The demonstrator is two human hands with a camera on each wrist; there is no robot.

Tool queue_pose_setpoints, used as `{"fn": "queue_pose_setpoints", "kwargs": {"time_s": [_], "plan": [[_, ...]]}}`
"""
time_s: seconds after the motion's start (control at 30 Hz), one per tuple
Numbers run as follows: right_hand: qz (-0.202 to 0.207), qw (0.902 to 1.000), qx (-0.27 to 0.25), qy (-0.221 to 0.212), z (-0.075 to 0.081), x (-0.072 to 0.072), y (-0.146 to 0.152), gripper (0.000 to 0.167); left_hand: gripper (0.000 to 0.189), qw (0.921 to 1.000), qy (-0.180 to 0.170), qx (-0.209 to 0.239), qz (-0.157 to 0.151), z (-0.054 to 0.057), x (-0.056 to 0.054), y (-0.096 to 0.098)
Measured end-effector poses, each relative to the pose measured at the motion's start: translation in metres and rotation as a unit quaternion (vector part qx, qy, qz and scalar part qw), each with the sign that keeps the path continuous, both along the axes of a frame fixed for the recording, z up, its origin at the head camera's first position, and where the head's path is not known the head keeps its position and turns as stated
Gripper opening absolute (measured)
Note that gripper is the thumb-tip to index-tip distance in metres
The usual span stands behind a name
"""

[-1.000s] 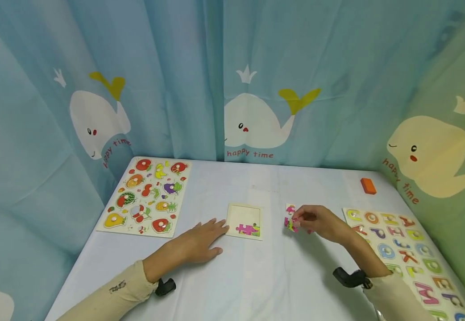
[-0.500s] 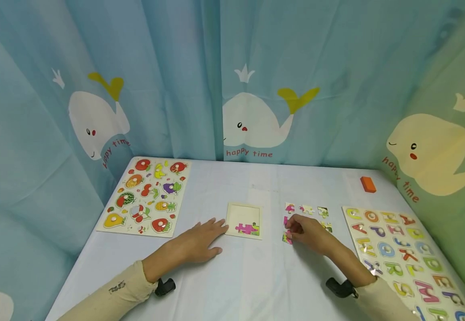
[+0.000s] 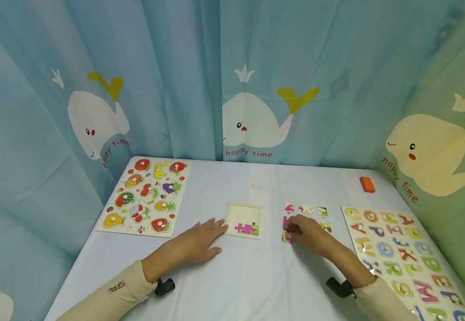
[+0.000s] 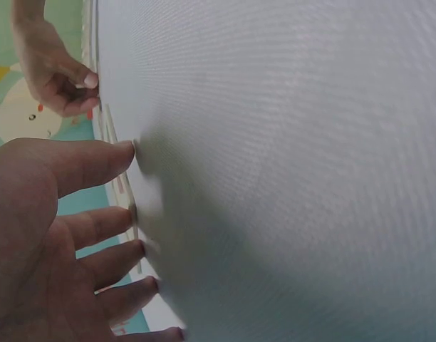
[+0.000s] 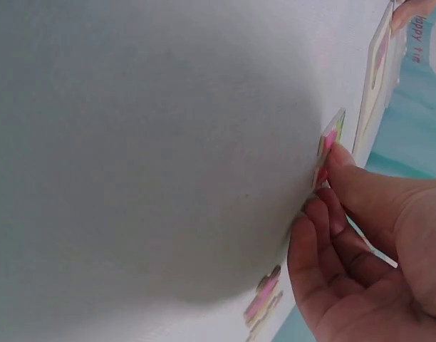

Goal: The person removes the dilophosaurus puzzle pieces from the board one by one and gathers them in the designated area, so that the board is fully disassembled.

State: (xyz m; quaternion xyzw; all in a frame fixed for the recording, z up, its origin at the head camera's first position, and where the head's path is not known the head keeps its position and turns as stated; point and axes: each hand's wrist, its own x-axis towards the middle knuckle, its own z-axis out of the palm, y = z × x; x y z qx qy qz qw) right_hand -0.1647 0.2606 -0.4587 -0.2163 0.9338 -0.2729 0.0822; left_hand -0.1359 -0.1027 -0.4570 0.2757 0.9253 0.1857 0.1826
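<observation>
A small square puzzle tray (image 3: 236, 214) lies mid-table, with joined pink and green jigsaw pieces (image 3: 247, 229) in its lower right part. My left hand (image 3: 200, 243) rests on the table with fingers spread, fingertips right at the tray's left edge. To the right of the tray, my right hand (image 3: 306, 234) is low over the loose pieces, fingers bent. In the right wrist view, its thumb and fingertips pinch a pink and green puzzle piece (image 5: 330, 141) at the table surface. The hand hides part of the group of loose puzzle pieces (image 3: 307, 209) behind it.
A fruit knob puzzle board (image 3: 181, 196) lies at the back left. An alphabet knob puzzle board (image 3: 350, 223) lies along the right side. An orange block (image 3: 367, 184) sits at the back right. Blue whale-print curtains (image 3: 176, 80) enclose the table (image 3: 252, 285).
My right hand has come down and slightly toward me, from over the pieces to the nearest piece at the left, uncovering several pieces behind it. The left hand has stayed put.
</observation>
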Motion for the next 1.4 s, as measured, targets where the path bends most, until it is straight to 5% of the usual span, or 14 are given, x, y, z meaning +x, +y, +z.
{"fn": "queue_pose_setpoints", "kwargs": {"time_s": [0.43, 0.83, 1.13, 1.4], "plan": [[0.069, 0.9972, 0.014, 0.025, 0.004, -0.004, 0.004, 0.017, 0.065, 1.0, -0.002, 0.0, 0.0, 0.0, -0.001, -0.001], [0.028, 0.9992, -0.008, 0.027, 0.026, -0.012, -0.038, 0.021, 0.066, 0.9999, -0.007, -0.008, 0.003, -0.001, -0.002, -0.001], [0.035, 0.9993, -0.015, 0.003, 0.008, -0.004, -0.1, 0.033, 0.066, 0.9999, -0.004, -0.012, -0.002, -0.002, -0.003, -0.001], [0.038, 0.9983, -0.002, 0.044, -0.002, 0.004, -0.115, 0.034, 0.066, 0.9999, 0.0, -0.009, -0.005, -0.004, -0.003, -0.001]]}}
